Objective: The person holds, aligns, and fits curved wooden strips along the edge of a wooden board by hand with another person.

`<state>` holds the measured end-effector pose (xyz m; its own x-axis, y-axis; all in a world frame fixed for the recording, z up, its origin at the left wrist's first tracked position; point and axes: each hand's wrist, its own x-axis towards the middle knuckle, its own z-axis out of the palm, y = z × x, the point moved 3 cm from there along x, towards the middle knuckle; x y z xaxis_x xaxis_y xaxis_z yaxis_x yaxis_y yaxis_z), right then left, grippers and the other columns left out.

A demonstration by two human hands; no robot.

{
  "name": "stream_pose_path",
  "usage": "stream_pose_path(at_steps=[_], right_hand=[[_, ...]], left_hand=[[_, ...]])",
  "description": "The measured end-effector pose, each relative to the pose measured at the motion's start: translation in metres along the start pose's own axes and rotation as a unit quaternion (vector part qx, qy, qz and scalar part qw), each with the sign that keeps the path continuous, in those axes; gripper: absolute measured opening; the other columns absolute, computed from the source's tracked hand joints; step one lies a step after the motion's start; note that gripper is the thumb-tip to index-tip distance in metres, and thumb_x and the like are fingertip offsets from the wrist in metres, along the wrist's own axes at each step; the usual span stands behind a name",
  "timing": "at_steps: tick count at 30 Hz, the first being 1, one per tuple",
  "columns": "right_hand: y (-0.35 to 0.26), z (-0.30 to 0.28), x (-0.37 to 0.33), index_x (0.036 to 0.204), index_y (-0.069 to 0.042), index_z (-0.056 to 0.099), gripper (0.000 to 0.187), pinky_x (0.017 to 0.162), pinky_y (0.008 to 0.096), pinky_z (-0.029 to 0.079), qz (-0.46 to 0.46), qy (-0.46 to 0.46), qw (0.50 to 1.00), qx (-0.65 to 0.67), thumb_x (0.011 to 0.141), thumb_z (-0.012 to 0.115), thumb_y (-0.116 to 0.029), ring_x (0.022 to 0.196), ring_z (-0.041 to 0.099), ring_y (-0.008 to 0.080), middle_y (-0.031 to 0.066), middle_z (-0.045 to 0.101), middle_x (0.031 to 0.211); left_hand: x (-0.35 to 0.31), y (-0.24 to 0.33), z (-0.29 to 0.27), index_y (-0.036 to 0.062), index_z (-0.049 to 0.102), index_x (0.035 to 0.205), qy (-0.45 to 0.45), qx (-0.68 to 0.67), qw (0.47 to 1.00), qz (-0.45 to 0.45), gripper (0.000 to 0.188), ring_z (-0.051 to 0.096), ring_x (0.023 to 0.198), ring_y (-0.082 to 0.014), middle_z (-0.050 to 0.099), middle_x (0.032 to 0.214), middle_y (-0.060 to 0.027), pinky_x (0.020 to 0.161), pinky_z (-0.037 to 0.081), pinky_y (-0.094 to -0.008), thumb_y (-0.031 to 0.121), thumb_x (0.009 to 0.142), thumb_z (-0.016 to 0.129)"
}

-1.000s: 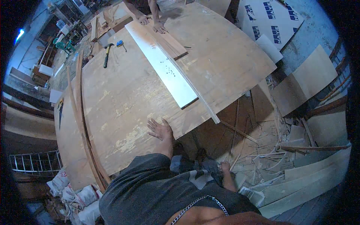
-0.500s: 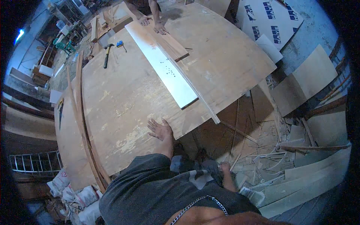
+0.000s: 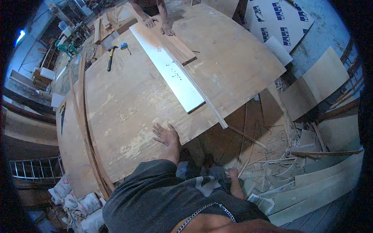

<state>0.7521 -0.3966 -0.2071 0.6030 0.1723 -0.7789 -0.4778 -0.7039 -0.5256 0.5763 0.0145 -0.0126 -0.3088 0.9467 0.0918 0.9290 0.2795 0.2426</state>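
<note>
My left hand [image 3: 166,135] lies open on the near edge of a large plywood tabletop [image 3: 124,85], fingers spread, holding nothing. Down at my right side hangs my right hand [image 3: 233,173], away from the table; its fingers look curled closed and nothing shows in them. Beyond my left hand lies a long white board [image 3: 175,75] with dark specks near its middle. A thin wooden strip [image 3: 211,108] runs along its right edge and juts past the table edge. Farther off, another person's two hands [image 3: 158,26] press flat on a brown wooden board [image 3: 178,48].
A hammer [image 3: 111,58] and a blue tape measure [image 3: 124,46] rest toward the table's far left. Long wooden strips [image 3: 83,112] lie along the left side, near a handsaw [image 3: 62,116]. Offcuts [image 3: 272,167] litter the floor at right, with panels [image 3: 318,81] leaning beyond.
The other person's right-side hand shifts slightly on the brown board. My own hands stay practically where they were.
</note>
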Motion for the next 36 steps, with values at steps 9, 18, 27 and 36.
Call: stream_pose_path(at_steps=[9,18,27,36], right_hand=[[0.068,0.001,0.072,0.081,-0.002,0.053,0.009,0.037,0.0331,0.044,0.019,-0.057,0.984,0.168,0.075,0.053,-0.010,0.047,0.052,0.0193,0.0077,0.051,0.059],[0.017,0.003,0.024,0.082,-0.001,0.053,0.013,0.055,0.0318,0.047,-0.319,0.003,0.791,-0.523,0.074,0.054,-0.010,0.057,0.055,0.0196,0.0075,0.054,0.065],[-0.194,-0.054,-0.042,0.081,0.002,0.052,0.019,0.063,0.0246,0.040,-0.386,0.237,0.878,0.154,0.080,0.056,-0.017,0.066,0.048,0.0121,0.0026,0.054,0.069],[-0.501,0.142,-0.048,0.098,-0.001,0.056,0.023,0.078,0.0271,0.043,-0.619,-0.034,0.777,-0.114,0.077,0.052,-0.007,0.091,0.054,0.0186,0.0117,0.057,0.097]], left_hand=[[0.002,-0.002,-0.006,0.0091,0.021,0.132,-0.013,0.015,1.000,-0.005,0.060,0.011,0.129,-0.0241,0.015,0.139,-0.0105,0.102,0.002,-0.0486,0.044,0.084,0.032],[0.001,-0.007,-0.010,0.0093,0.020,0.132,0.003,0.021,1.000,-0.008,0.061,0.009,0.129,-0.0230,0.014,0.140,-0.0088,0.102,0.000,-0.0479,0.045,0.084,0.031],[0.001,-0.003,0.005,0.0093,0.018,0.133,-0.027,0.042,0.999,-0.004,0.062,0.007,0.130,-0.0232,0.010,0.140,-0.0074,0.102,-0.001,-0.0480,0.046,0.084,0.030],[0.008,0.001,0.000,0.0085,0.017,0.133,-0.043,0.019,0.999,-0.002,0.062,0.008,0.129,-0.0244,0.012,0.140,-0.0099,0.102,0.001,-0.0491,0.045,0.085,0.030]])
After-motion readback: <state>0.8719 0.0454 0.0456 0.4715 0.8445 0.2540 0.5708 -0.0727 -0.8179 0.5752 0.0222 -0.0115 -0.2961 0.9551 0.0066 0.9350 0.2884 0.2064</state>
